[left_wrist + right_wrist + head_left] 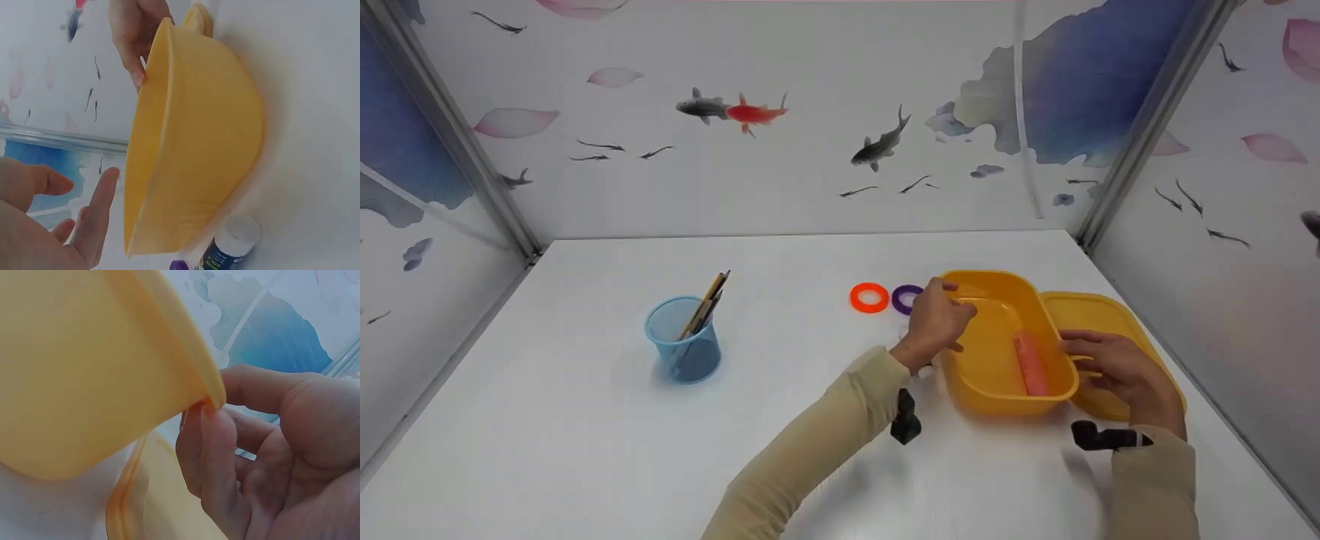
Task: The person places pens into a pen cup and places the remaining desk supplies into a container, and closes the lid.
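Observation:
A yellow plastic box [990, 330] stands at the right of the table, with a long pink piece [1031, 365] lying in it. My right hand [1121, 367] is at the box's right side; in the right wrist view its thumb and fingers pinch the rim [211, 377]. Over the box's left edge hovers my left hand [937, 322], fingers spread and a little bent, holding nothing. In the left wrist view, a gap shows between those fingers and the box wall [208, 112].
Under the right hand lies a yellow lid [1099, 315]. An orange ring [869, 298] and a purple ring [905, 299] lie left of the box. Beside the box is a white-capped bottle [239, 233]. A blue cup [682, 345] with pencils stands further left. Printed panels enclose the table.

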Motion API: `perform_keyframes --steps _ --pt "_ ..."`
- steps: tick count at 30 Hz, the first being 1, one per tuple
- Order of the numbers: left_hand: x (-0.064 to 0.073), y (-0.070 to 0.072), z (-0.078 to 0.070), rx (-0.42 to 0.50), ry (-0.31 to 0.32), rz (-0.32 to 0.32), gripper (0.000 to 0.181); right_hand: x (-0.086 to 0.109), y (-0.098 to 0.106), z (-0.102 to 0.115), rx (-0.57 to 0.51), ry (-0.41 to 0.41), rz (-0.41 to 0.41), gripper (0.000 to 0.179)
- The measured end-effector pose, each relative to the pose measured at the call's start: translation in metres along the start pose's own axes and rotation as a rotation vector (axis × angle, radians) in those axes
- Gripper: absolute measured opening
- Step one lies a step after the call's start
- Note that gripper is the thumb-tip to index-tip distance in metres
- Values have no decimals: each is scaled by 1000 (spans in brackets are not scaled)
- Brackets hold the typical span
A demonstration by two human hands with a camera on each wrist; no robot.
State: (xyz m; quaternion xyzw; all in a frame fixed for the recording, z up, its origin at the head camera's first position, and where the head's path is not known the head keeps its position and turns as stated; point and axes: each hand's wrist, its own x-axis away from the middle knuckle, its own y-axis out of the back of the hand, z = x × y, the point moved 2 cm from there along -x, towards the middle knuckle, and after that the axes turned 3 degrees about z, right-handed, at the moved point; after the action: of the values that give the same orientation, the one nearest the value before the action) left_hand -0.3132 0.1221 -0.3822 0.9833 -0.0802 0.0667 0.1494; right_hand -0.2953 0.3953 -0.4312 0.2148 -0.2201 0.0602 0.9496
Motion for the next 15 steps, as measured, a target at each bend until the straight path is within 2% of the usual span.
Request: perform_keyframes --steps 9,15 --pt "2 26 30 10 3 -89 40 0 -1 -2 -11 -11 -4 83" --pt "-5 43 44 -20 13 -108 43 0 -1 -2 -17 -19 -2 84"
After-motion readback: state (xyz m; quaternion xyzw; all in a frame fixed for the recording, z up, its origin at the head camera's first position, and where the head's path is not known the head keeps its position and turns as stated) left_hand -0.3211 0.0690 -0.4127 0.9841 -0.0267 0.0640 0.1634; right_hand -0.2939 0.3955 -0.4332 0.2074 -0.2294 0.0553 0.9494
